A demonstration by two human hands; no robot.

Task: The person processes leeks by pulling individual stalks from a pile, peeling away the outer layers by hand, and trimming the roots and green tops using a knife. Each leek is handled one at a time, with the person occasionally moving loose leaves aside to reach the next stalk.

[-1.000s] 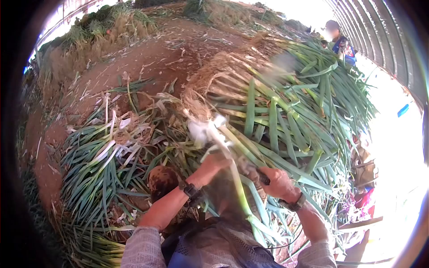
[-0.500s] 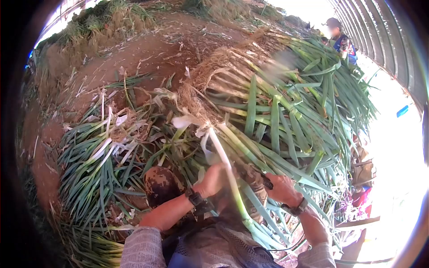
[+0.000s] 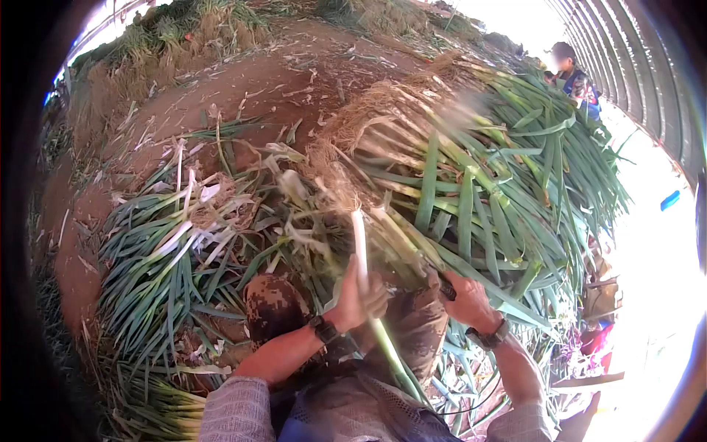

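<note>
My left hand (image 3: 356,300) is wrapped around the white shank of a large green onion (image 3: 359,239). Its roots point away from me, and its green leaves run down toward my lap. To the right, my right hand (image 3: 471,303) grips a black-handled tool (image 3: 446,289), whose tip is blurred and hard to make out. Loose outer skins (image 3: 298,188) are smeared by motion left of the onion's root end. Just beyond both hands lies a big pile of untrimmed green onions (image 3: 456,162) with brown roots.
Cleaned green onions (image 3: 166,258) lie in a heap on the left, with another bundle (image 3: 166,409) nearer me. Scraps litter the brown soil (image 3: 243,96). Another person (image 3: 578,81) is at the far right, beside the curved greenhouse wall (image 3: 626,66). A thin black hose (image 3: 482,398) passes near my right forearm.
The green onion is more upright, and my left hand now closes round its shank. Its pale outer skin has come away to the left in a blur. My right hand stays near the same spot.
</note>
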